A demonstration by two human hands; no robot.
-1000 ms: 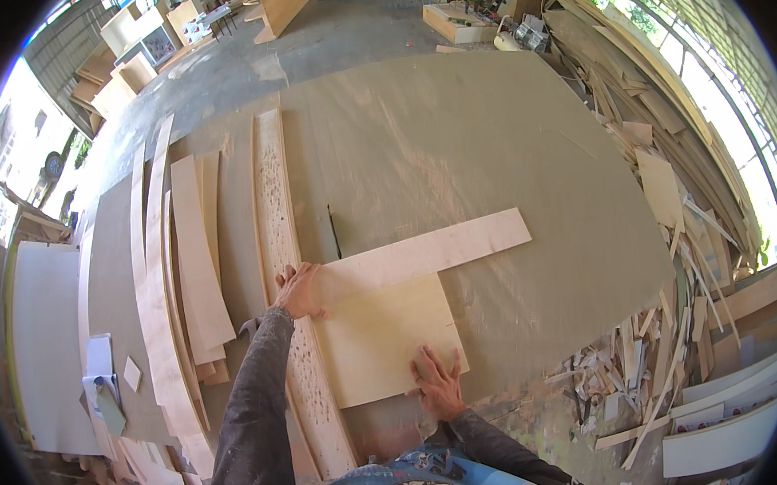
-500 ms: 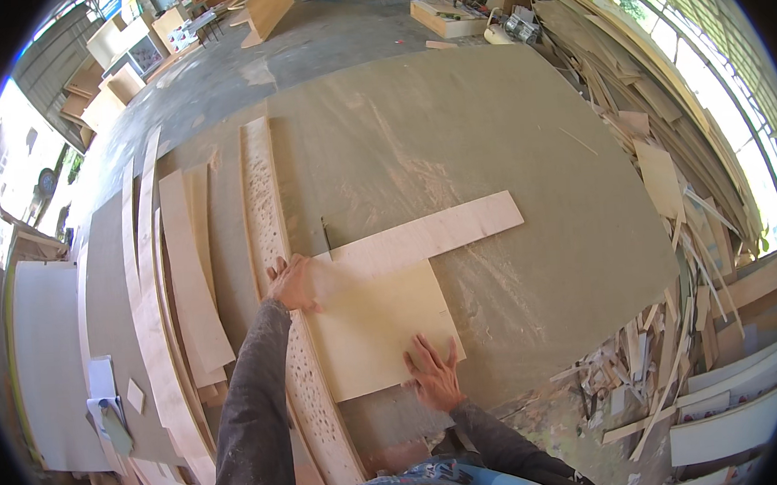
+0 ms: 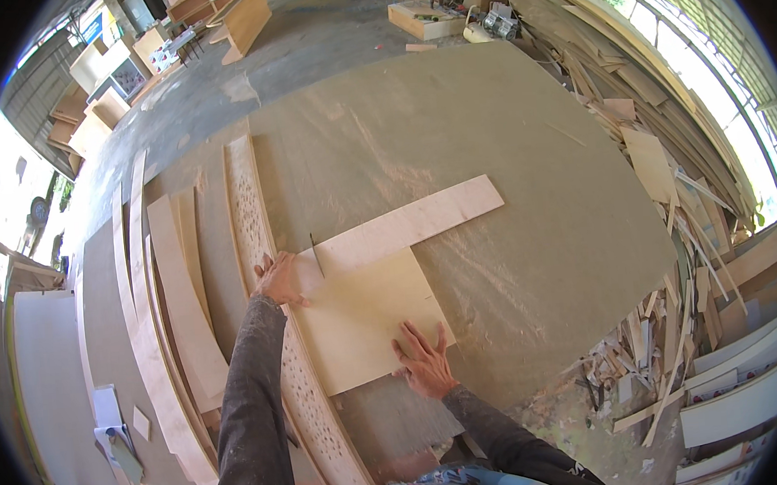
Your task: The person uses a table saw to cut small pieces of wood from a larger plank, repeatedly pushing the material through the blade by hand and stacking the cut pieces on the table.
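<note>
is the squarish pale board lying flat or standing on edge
The pale board lies flat: its broad face is turned up, beside the speckled strip.

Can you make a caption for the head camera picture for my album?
Right hand on a pale board, left hand at its corner by a speckled strip.

- I see strong daylight through the left opening and right opening, both blown out to white.
- Light falls softly on the bench; shadows are faint, and I read the pale panel's edges clearly.
- My fisheye view bends straight lines outward, ending in a black rim.
</note>
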